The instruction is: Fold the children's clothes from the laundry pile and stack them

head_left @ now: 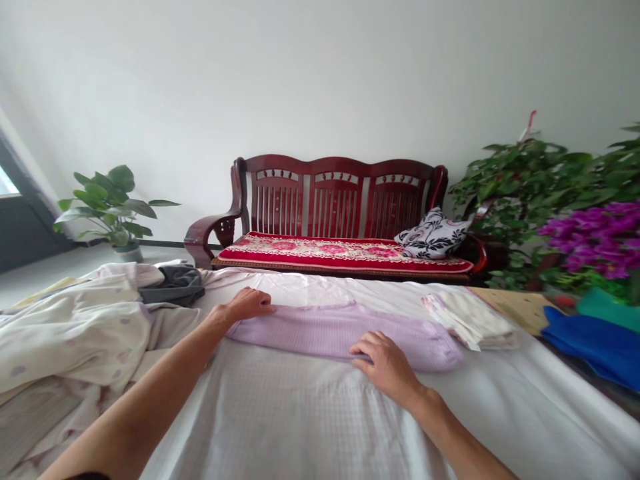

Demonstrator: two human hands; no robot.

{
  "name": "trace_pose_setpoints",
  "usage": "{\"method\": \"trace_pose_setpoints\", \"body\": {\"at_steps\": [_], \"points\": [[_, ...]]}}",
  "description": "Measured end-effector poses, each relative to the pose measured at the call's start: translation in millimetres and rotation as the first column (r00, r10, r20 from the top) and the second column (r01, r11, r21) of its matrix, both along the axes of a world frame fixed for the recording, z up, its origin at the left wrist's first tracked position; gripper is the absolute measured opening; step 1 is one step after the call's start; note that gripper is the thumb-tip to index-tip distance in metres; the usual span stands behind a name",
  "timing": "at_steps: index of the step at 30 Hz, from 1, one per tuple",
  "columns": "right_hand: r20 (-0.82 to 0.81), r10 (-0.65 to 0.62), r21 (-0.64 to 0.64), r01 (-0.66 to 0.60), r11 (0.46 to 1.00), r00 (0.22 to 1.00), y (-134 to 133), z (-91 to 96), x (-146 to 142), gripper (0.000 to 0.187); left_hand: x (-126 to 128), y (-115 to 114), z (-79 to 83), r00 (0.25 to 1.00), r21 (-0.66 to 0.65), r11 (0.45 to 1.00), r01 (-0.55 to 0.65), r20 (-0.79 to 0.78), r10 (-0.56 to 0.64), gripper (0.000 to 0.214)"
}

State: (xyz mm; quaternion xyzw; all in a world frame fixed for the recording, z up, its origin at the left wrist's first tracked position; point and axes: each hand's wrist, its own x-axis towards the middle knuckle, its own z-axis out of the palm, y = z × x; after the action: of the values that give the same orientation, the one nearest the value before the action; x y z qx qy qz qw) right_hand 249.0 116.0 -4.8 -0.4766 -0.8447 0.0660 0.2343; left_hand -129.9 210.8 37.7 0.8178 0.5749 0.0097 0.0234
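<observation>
A lavender ribbed garment (310,330) lies in a long folded strip across the white cloth (300,413). My left hand (250,303) is at the strip's upper left end, its fingers curled closed on the fabric. At the near edge, right of the middle, my right hand (383,360) bends its fingers and thumb around the cloth of the garment. The fingertips of both hands are partly hidden. Beyond the garment's right end sits a folded white garment (475,323) with a pinkish edge.
Loose clothes, including a cream heart-patterned garment (90,333) and a dark grey piece (175,283), are heaped at left. Blue fabric (595,347) lies at right. Behind stand a wooden bench (335,207) with a patterned cushion (434,235), a potted plant (113,207) and purple flowers (595,237).
</observation>
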Motion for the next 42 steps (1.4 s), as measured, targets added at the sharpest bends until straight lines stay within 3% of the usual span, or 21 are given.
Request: {"method": "trace_pose_setpoints", "body": {"at_steps": [7, 13, 15, 17, 20, 24, 28, 34, 38, 42], "points": [[-0.010, -0.010, 0.111, 0.011, 0.994, 1.000, -1.2, -4.2, 2.3, 0.023, -18.7, 7.2, -1.2, 0.997, -0.081, 0.993, -0.081, 0.007, 0.081, 0.034], [0.044, 0.051, 0.120, -0.056, 0.991, 0.998, -6.8, -5.1, 2.0, 0.022, -11.9, 7.4, -1.9, 0.981, -0.057, 0.979, -0.196, -0.013, 0.196, 0.023], [0.042, 0.067, 0.115, -0.072, 0.991, 0.997, -7.8, -5.4, 0.7, 0.023, 1.2, 4.8, 1.8, 0.978, -0.018, 0.978, -0.207, -0.003, 0.207, 0.016], [0.024, 0.067, 0.103, -0.069, 0.992, 0.997, -8.1, -4.7, -0.9, 0.025, 23.7, 1.0, 5.8, 0.983, 0.034, 0.983, -0.181, 0.023, 0.180, 0.025], [-0.017, 0.014, 0.093, -0.013, 0.996, 1.000, -5.0, -1.8, -1.6, 0.027, 73.7, -4.8, 5.9, 0.991, 0.087, 0.994, -0.060, 0.126, 0.049, 0.035], [0.004, -0.134, 0.135, 0.133, 0.982, 0.991, 5.9, 2.9, 3.6, 0.026, 146.6, -5.8, -11.0, 0.878, 0.116, 0.977, 0.179, 0.429, -0.212, 0.034], [0.110, -0.230, 0.129, 0.215, 0.968, 0.967, 14.3, 4.3, 12.7, 0.032, 193.2, 0.1, -34.0, 0.835, 0.141, 0.939, 0.314, 0.431, -0.344, 0.040], [0.161, -0.141, 0.053, 0.134, 0.990, 0.977, -0.6, 4.5, 24.8, 0.015, 210.5, 1.0, -54.9, 0.840, 0.196, 0.898, 0.393, 0.321, -0.438, 0.039], [0.148, -0.039, -0.036, 0.045, 0.998, 0.988, -10.2, 15.7, 34.2, 0.013, 213.1, -8.6, -63.6, 0.896, 0.205, 0.927, 0.315, 0.258, -0.362, 0.052], [0.129, -0.124, -0.016, 0.128, 0.992, 0.984, -1.5, 25.8, 53.0, 0.022, 217.5, -18.6, -67.6, 0.932, 0.188, 0.943, 0.273, 0.190, -0.308, 0.066]]}}
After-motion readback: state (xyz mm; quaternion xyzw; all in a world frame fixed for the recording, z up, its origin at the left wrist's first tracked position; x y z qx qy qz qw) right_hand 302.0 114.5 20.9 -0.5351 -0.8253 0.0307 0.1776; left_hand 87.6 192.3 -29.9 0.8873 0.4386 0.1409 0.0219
